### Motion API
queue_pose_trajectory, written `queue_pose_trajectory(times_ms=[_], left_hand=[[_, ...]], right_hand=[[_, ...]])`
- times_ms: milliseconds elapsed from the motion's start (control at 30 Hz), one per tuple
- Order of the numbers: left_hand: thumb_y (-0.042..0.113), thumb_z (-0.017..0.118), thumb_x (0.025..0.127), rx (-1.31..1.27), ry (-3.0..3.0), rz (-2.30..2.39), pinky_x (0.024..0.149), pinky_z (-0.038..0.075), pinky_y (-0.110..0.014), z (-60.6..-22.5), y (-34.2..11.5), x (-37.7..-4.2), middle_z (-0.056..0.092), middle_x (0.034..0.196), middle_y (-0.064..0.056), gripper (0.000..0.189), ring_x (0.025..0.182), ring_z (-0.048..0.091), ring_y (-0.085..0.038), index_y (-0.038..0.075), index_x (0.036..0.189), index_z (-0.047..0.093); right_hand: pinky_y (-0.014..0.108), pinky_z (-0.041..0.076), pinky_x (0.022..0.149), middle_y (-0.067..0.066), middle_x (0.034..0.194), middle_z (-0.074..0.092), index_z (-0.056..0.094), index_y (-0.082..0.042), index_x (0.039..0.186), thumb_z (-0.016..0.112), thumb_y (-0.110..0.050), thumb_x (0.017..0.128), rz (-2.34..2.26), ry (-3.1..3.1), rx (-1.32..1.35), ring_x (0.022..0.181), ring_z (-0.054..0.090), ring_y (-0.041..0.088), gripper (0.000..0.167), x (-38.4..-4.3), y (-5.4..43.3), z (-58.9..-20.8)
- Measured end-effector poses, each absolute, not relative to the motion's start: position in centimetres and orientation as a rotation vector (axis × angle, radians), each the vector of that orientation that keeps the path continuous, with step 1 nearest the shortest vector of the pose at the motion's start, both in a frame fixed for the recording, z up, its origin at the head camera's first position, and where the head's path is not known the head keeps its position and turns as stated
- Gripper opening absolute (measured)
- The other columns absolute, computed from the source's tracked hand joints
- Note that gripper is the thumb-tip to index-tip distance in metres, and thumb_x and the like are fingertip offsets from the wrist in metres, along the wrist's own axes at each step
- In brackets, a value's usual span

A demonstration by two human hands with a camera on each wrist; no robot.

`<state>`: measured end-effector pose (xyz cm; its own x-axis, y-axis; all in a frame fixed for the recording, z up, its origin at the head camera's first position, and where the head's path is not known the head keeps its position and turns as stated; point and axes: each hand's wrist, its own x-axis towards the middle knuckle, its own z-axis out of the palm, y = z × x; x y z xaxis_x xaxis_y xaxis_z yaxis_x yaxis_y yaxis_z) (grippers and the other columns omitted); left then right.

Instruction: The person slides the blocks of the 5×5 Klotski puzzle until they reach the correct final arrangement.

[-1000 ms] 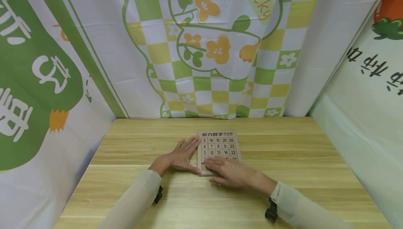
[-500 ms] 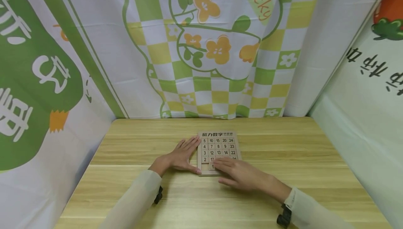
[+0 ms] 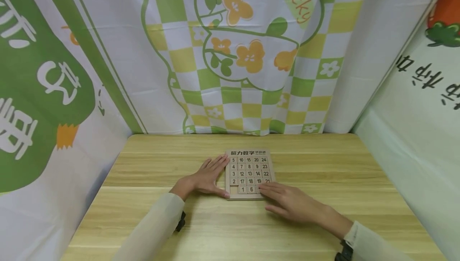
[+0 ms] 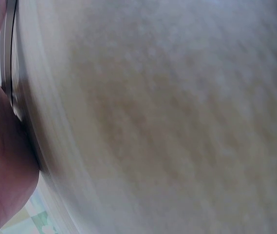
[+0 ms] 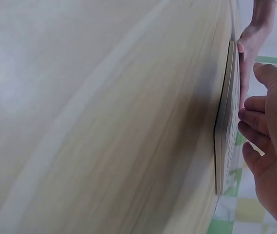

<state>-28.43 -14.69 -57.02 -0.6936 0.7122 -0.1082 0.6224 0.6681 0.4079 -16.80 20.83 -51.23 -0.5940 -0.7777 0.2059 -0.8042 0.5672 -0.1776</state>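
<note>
A wooden number sliding puzzle (image 3: 248, 197) lies flat on the table, with black Chinese characters along its top band. Its numbered tiles (image 3: 249, 174) fill the tray except for a gap at the lower left corner. My left hand (image 3: 206, 179) rests along the puzzle's left side, fingers spread toward the top and thumb at the bottom corner. Over the lower right tiles, the extended fingers of my right hand (image 3: 287, 199) cover the end of the bottom row. In the right wrist view the puzzle (image 5: 225, 122) shows edge-on beside my right hand (image 5: 274, 136).
The light wood table (image 3: 161, 149) extends around the puzzle on all sides. Printed cloth (image 3: 248, 105) in green, yellow and white hangs behind the table, with further cloth panels at left and right. A dark wrist device (image 3: 344, 251) sits at my right cuff.
My right hand has moved right along the bottom of the puzzle, uncovering tiles 2, 17, 18, 19, 1 and 6. My left hand has stayed in place.
</note>
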Motion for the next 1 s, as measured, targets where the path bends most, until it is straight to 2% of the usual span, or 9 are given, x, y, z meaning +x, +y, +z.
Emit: queue_pose_trajectory(times_ms=[367,1000], left_hand=[[0.098,0.058,0.073,1.082,2.659,0.447,0.131,-0.005,-0.056,-58.0,-14.8,-29.1,-0.010,0.179,-0.003,0.141,0.165,-0.007,-0.024,0.019,0.171,-0.006],[0.097,0.058,0.073,1.063,2.637,0.464,0.130,-0.010,-0.053,-57.4,-14.7,-28.7,-0.015,0.177,0.001,0.141,0.164,-0.012,-0.019,0.020,0.171,-0.009]], right_hand=[[0.053,0.053,0.108,0.015,0.150,0.061,0.063,-0.002,0.145,0.071,-0.035,0.103,0.374,-2.659,1.337,0.135,0.061,0.036,0.054,-16.3,23.2,-51.5],[0.054,0.053,0.108,0.014,0.150,0.062,0.063,-0.004,0.145,0.071,-0.035,0.102,0.362,-2.673,1.334,0.135,0.061,0.036,0.053,-16.1,24.3,-51.7]])
